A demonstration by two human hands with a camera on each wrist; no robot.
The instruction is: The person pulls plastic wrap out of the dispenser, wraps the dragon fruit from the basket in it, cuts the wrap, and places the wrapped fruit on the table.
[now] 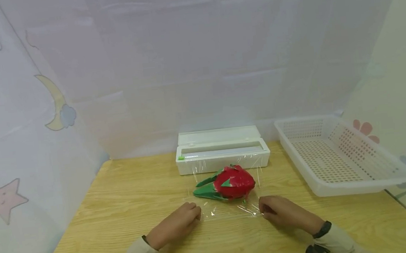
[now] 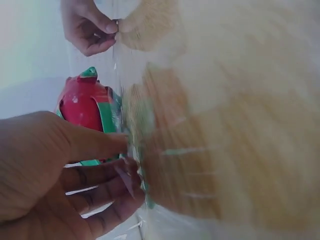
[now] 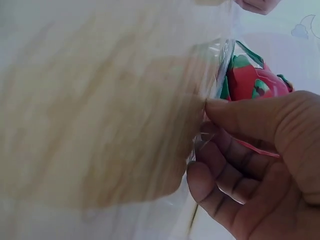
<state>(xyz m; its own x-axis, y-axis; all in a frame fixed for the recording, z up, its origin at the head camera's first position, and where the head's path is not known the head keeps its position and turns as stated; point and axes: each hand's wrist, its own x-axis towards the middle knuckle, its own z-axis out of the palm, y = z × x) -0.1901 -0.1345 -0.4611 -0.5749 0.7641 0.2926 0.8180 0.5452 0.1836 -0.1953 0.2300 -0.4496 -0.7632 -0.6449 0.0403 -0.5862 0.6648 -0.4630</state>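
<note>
A red dragon fruit [image 1: 234, 182] with green leafy tips lies on its side, mid-table, on a sheet of clear cling film [image 1: 230, 212]. The film stretches from the white cling film box [image 1: 223, 163] behind the fruit toward the person. At the film's near left corner, the left hand [image 1: 186, 219] pinches the edge between thumb and fingers. Its counterpart, the right hand [image 1: 280, 213], pinches the near right corner. In the left wrist view, the thumb [image 2: 95, 142] presses the film edge against the fingers. The right wrist view shows the right thumb [image 3: 245, 117] on the film edge, fingers curled beneath.
The box's lid [image 1: 219, 135] stands open at the back, and a green slider [image 1: 181, 157] sits at its left end. A white perforated plastic basket [image 1: 317, 186] occupies the right side of the wooden table [image 1: 121, 201]. White patterned cloth [image 1: 181, 62] hangs behind and at both sides.
</note>
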